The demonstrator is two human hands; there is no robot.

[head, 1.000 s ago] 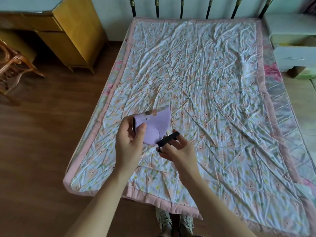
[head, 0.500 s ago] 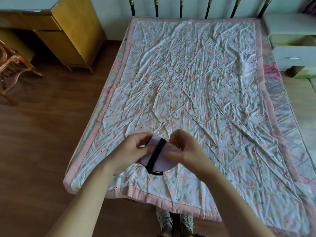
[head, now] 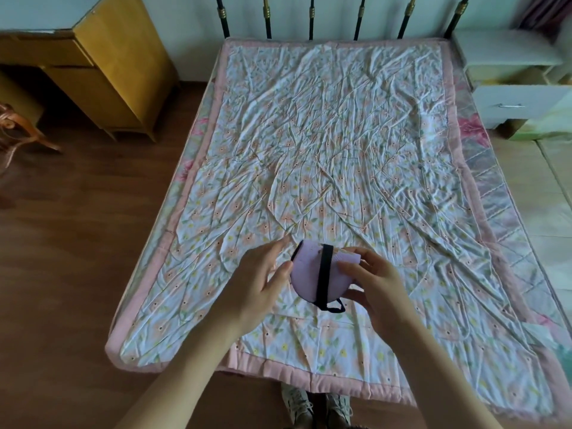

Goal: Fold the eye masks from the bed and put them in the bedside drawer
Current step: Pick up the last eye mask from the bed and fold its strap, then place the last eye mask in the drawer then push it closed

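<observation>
A: So, where is the eye mask (head: 311, 275)?
B: It is folded, held over the near end of the bed (head: 340, 144), its black strap (head: 325, 275) wrapped across it.
A: Who holds it?
B: The right hand (head: 376, 281) pinches its 3 o'clock edge. The left hand (head: 258, 281) touches its 9 o'clock side, fingers spread.
A: And the drawer (head: 520, 103)?
B: Far off, at 1 o'clock.
</observation>
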